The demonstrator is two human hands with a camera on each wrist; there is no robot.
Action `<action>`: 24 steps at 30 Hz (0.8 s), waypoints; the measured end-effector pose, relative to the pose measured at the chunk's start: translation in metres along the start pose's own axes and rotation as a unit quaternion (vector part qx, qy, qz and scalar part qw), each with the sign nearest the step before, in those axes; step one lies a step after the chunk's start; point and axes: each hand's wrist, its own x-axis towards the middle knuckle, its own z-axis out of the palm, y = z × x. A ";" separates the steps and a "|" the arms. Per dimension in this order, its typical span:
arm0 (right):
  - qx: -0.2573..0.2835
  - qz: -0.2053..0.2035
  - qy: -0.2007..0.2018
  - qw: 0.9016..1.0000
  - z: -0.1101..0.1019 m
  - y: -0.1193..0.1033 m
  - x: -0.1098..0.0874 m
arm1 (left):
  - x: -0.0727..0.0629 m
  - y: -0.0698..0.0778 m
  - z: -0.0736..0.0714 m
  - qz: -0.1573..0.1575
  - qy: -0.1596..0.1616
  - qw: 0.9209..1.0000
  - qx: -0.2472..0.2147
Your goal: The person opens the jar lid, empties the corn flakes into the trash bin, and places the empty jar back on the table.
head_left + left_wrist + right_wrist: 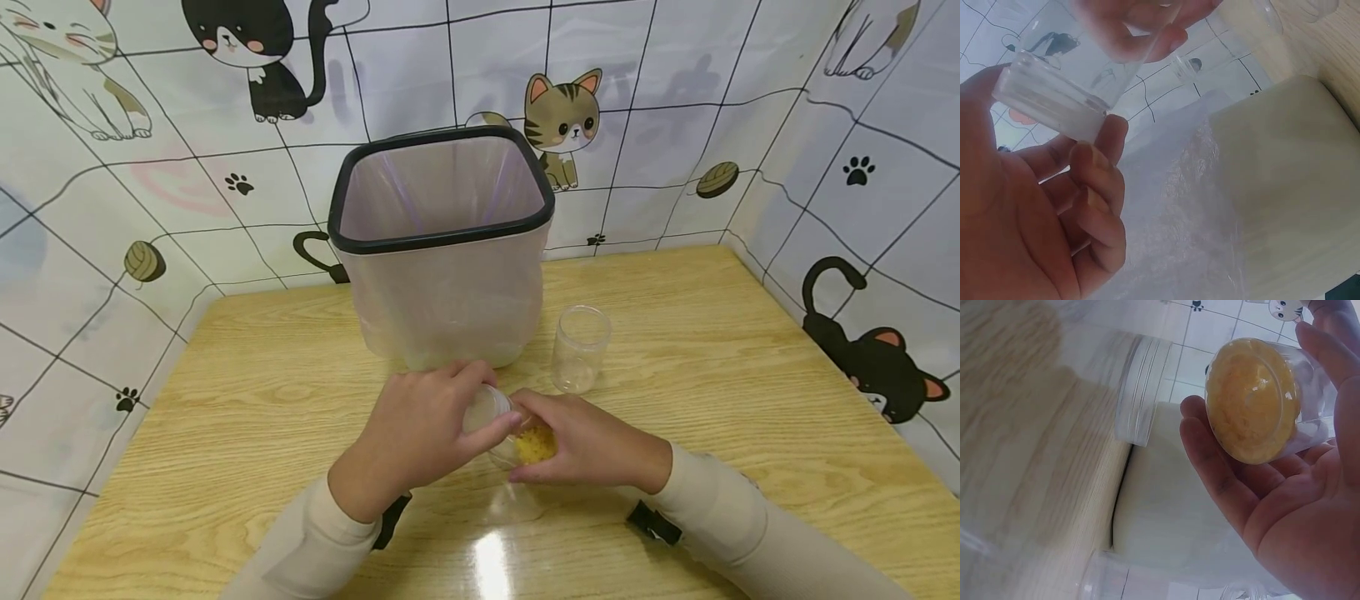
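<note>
In the head view my left hand [420,429] grips a clear plastic lid [483,406] at the mouth of a small clear jar. My right hand [600,442] holds that jar [535,446], which lies tilted on its side with yellow stuff at its bottom end. The left wrist view shows the thumb and fingertips around the rim of the lid [1047,97]. Whether the lid is seated on the jar or just off it, I cannot tell. From the right wrist, the yellow contents [1250,400] show through the jar's base, with fingers curled around its side.
A bin [450,292] with a black rim and a translucent bag liner stands behind my hands. Right of it, a second clear jar [581,350] stands upright on the wooden table [675,333]. Cat-printed sheets [420,75] hang at the back and sides.
</note>
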 end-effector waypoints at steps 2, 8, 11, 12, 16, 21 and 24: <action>-0.002 0.003 0.001 1.000 0.000 0.000 0.000 | 0.000 0.000 0.000 -0.007 -0.003 1.000 0.006; -0.012 0.006 0.002 1.000 0.000 0.000 0.000 | 0.000 -0.002 -0.003 -0.031 0.001 0.999 0.038; -0.002 0.007 -0.002 1.000 0.000 0.001 0.000 | 0.001 -0.003 -0.004 -0.037 -0.003 0.999 0.035; 0.001 0.007 -0.003 1.000 -0.001 0.001 0.000 | 0.001 -0.004 -0.004 -0.039 -0.005 0.999 0.032; 0.007 0.006 -0.004 1.000 -0.002 0.002 0.000 | 0.003 -0.009 -0.004 -0.058 -0.025 0.998 0.008; 0.007 0.006 -0.001 1.000 -0.003 0.001 0.000 | 0.005 -0.022 0.002 -0.088 -0.050 0.995 -0.012; 0.002 0.006 0.005 1.000 -0.005 0.000 0.000 | 0.006 -0.031 0.007 -0.093 -0.061 0.993 -0.024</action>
